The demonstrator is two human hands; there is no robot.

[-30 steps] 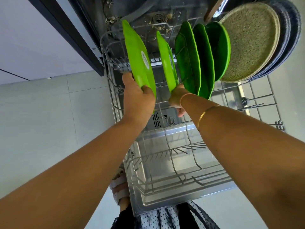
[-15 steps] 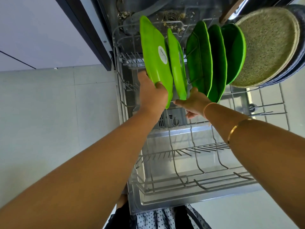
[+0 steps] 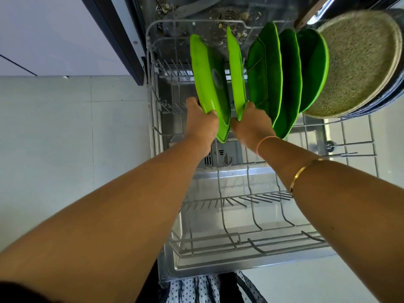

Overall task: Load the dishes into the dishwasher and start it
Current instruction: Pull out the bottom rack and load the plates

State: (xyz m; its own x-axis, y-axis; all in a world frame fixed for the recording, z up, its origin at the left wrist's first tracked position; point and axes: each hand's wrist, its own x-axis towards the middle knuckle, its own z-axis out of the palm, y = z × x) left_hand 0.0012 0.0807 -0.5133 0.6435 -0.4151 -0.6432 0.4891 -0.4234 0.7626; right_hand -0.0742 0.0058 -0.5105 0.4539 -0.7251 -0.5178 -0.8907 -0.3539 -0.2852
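Two light green plates stand on edge in the pulled-out lower rack (image 3: 231, 243) of the open dishwasher. My left hand (image 3: 200, 125) grips the near edge of the left plate (image 3: 207, 84). My right hand (image 3: 251, 124) pinches the bottom edge of the second light green plate (image 3: 236, 73). Right of them three darker green plates (image 3: 290, 79) stand in a row, then a speckled beige plate (image 3: 356, 62) and dark blue plates (image 3: 391, 95) behind it.
The near half of the rack holds only bare wire tines. Food scraps lie around the filter (image 3: 229, 16) on the tub floor. A dark cabinet edge (image 3: 115, 38) borders the left side. Pale tiled floor (image 3: 65, 138) lies to the left.
The view has shifted so the rack sits further right and lower. The left plate now leans more to the right. My right hand has closed on the second plate's lower edge.
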